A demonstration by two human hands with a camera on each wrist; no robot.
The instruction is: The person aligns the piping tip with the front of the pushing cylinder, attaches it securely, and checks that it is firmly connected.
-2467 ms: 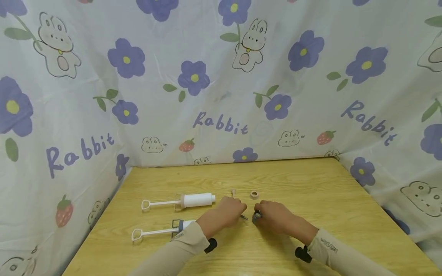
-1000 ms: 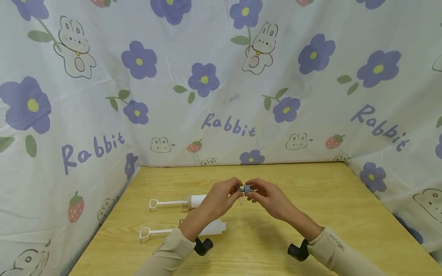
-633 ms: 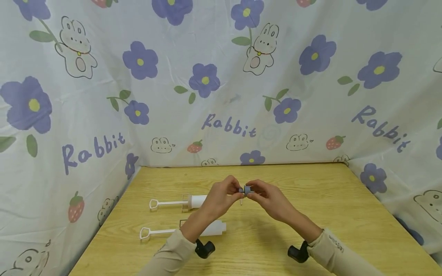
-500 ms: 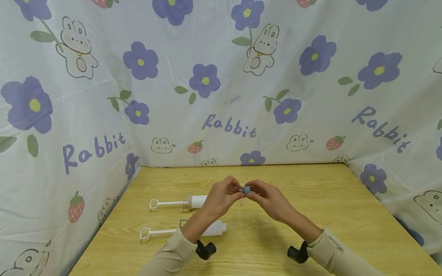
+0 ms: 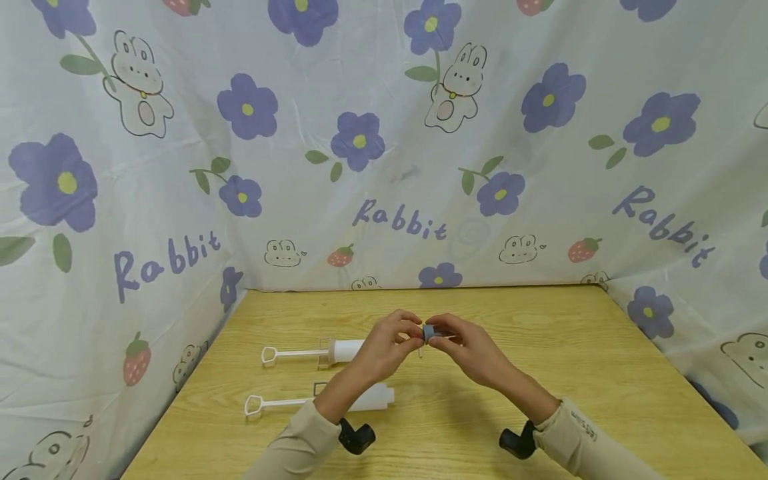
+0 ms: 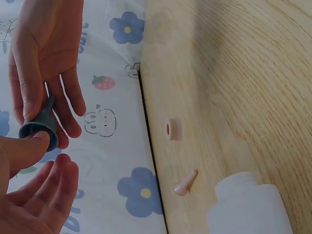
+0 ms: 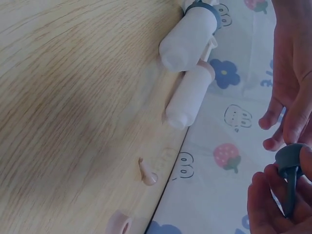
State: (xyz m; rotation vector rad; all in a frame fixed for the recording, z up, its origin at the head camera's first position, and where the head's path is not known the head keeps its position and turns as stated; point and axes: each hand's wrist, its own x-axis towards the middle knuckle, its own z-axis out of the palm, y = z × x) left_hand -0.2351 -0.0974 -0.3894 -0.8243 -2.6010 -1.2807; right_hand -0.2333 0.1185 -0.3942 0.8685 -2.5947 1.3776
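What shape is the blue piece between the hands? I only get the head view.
Observer: The wrist views show it: the blue piece is a hollow cup with a thin spout.
Operator: Is anything at its open end?
Observer: Yes, the left hand: in the left wrist view, the tip of its thumb lies over the opening.
Operator: And is anything blocked from my camera?
Observer: Yes, a pink ring lies on the table; both wrist views show it.
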